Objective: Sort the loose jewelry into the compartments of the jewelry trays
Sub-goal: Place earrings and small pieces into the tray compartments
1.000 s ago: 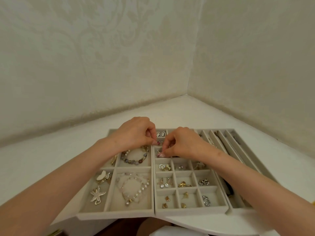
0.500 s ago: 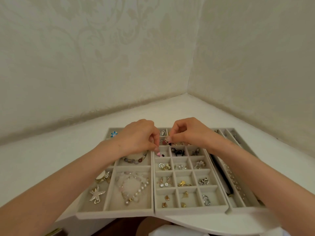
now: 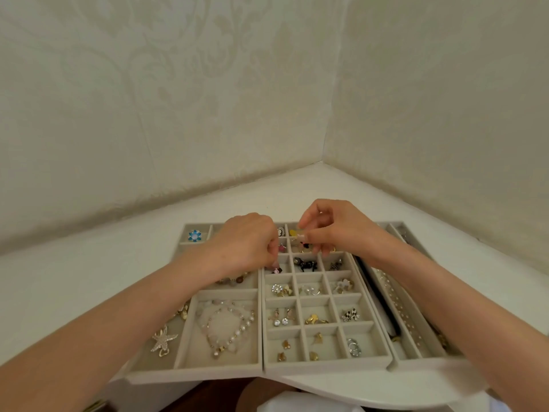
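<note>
Three grey velvet jewelry trays lie side by side on a white corner table: the left tray (image 3: 190, 370) with large compartments, the middle tray (image 3: 326, 365) with a grid of small cells, the right tray (image 3: 421, 356) with long slots. My left hand (image 3: 246, 245) reaches down to a small pink piece (image 3: 277, 270) in a middle-tray cell, fingers curled and pinching it. My right hand (image 3: 335, 227) hovers over the far cells and pinches a tiny piece (image 3: 306, 244) between thumb and fingertips.
A pearl bracelet (image 3: 228, 328), a starfish brooch (image 3: 162, 340) and a blue flower piece (image 3: 195, 235) fill the left tray. Earrings and rings occupy most small cells. Papered walls meet in a corner behind. The table's curved front edge runs under the trays.
Both hands have parted: the right hand rose and moved back and right with its tiny piece, the left hand dipped down to the pink piece in the middle tray.
</note>
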Tool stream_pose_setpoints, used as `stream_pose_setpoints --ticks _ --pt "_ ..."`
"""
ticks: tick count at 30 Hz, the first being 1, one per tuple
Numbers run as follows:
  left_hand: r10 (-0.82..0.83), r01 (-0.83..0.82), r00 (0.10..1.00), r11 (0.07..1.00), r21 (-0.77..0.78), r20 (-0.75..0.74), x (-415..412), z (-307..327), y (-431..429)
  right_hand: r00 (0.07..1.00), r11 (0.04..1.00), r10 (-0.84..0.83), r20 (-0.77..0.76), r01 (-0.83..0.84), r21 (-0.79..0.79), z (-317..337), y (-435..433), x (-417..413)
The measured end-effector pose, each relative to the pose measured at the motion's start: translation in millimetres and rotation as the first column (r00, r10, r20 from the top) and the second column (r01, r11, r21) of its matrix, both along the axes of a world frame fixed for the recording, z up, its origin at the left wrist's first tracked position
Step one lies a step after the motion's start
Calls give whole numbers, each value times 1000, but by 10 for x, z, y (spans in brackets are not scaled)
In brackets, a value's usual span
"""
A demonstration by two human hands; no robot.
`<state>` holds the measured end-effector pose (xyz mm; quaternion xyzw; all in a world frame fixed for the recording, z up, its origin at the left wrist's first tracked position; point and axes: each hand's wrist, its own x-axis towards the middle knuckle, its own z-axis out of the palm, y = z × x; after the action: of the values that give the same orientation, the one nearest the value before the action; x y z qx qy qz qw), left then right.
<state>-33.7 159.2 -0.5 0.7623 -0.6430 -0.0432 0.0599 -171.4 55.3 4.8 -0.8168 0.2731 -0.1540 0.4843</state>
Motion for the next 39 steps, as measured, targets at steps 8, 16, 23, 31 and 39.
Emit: stream_pose_setpoints --ticks 8,16,23,31,39 --pt "-62 64 997 997 -40 43 -11 25 1 1000 1000 4 27 -5 20 -28 -15 -2" --pt "-200 208 970 977 -44 139 -27 -27 18 1000 999 1 31 -3 45 -46 -6 -15" --pt "-221 223 973 975 -25 63 41 22 53 1000 1000 2 -3 -2 23 -28 11 -19" --pt "-209 207 972 978 29 111 7 2 37 1000 999 3 -7 -3 47 -14 37 -11" --pt "-183 176 967 983 58 179 -52 49 4 1000 997 25 17 -26 78 -23 22 -32"
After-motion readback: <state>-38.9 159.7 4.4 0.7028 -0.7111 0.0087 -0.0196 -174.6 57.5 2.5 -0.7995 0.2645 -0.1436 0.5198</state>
